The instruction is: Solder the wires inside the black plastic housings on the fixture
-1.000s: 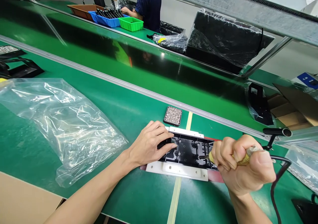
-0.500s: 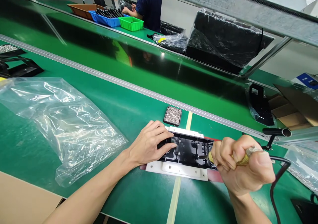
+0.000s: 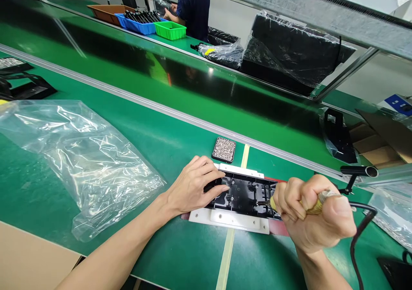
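A black plastic housing [image 3: 243,193], with ribs and small posts inside, lies between white fixture blocks [image 3: 238,221]. My left hand [image 3: 196,185] holds the housing's left end, thumb and fingers curled over it. In my right hand [image 3: 317,212] is a soldering iron [image 3: 273,203] with a yellowish handle, gripped in a closed fist with the thumb on top. Its metal tip points left and down into the housing, at a post near the lower middle. Behind the fixture sits a small black tray [image 3: 224,149] filled with tiny metal pieces.
A clear plastic bag [image 3: 106,165] covers the left of the green bench [image 3: 180,255]. At the right stand a tubular iron holder [image 3: 358,171] and a black cable [image 3: 354,238]. Across the green belt [image 3: 199,97], a person [image 3: 193,11] works near blue [image 3: 138,26] and green bins [image 3: 170,31].
My hands, the soldering iron and the housing look unmoved. Across the belt, the other person's hands and the clear-wrapped item have shifted slightly.
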Demonstrator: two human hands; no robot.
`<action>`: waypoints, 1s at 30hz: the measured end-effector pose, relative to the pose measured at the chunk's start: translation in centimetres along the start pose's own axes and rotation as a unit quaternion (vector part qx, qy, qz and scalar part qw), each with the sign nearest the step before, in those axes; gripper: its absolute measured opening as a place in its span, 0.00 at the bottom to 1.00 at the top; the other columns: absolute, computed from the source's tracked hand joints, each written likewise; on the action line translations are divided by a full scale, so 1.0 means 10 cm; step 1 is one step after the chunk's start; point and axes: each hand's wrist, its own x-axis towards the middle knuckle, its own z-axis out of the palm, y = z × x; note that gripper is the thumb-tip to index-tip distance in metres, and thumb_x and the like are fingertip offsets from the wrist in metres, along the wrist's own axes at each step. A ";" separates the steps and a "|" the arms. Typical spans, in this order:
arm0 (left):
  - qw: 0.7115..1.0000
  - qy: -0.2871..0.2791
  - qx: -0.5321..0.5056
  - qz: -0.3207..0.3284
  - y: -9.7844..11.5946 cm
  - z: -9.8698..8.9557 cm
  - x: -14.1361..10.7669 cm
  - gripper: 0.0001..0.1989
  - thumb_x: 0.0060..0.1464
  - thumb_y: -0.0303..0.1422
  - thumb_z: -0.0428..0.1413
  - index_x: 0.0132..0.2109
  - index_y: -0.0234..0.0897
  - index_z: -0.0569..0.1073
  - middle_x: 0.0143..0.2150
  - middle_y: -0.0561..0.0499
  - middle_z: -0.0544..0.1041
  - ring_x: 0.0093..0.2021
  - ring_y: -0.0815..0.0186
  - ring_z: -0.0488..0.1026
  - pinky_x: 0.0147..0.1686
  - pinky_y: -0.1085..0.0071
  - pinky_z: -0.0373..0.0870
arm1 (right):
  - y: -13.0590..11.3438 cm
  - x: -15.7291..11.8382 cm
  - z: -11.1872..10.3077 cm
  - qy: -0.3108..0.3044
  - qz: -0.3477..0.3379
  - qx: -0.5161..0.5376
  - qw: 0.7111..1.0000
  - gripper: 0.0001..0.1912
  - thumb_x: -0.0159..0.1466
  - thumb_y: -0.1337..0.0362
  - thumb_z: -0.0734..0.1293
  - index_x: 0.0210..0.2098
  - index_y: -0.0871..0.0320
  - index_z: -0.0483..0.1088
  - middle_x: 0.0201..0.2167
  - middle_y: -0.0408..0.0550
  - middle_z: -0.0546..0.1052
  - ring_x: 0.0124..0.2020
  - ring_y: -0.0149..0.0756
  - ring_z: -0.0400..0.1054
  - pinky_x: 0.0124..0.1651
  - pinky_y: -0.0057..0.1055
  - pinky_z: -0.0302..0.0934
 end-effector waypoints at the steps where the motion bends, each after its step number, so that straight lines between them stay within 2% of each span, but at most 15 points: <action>1: 1.000 0.000 0.001 0.000 0.00 0.00 0.00 0.14 0.68 0.42 0.57 0.51 0.36 0.77 0.42 0.47 0.78 0.46 0.58 0.69 0.46 0.59 0.63 | 0.00 0.00 0.00 0.000 0.000 0.000 1.000 0.23 0.61 0.50 0.67 0.19 0.57 0.59 0.11 0.35 0.51 0.13 0.23 0.43 0.15 0.22 0.47; 17: 1.000 -0.001 -0.001 -0.003 0.01 -0.01 0.00 0.14 0.68 0.42 0.58 0.50 0.36 0.76 0.42 0.49 0.77 0.46 0.58 0.69 0.45 0.60 0.62 | -0.01 -0.01 -0.01 -0.021 -0.010 -0.014 1.000 0.23 0.63 0.49 0.66 0.20 0.56 0.58 0.11 0.35 0.51 0.13 0.23 0.43 0.15 0.22 0.46; 30: 1.000 -0.003 -0.002 0.000 0.00 -0.01 -0.01 0.14 0.67 0.41 0.58 0.51 0.36 0.76 0.42 0.49 0.77 0.47 0.58 0.69 0.46 0.59 0.62 | 0.01 -0.02 -0.02 -0.012 -0.004 -0.001 1.000 0.22 0.62 0.50 0.67 0.20 0.56 0.59 0.12 0.35 0.51 0.13 0.24 0.43 0.15 0.22 0.46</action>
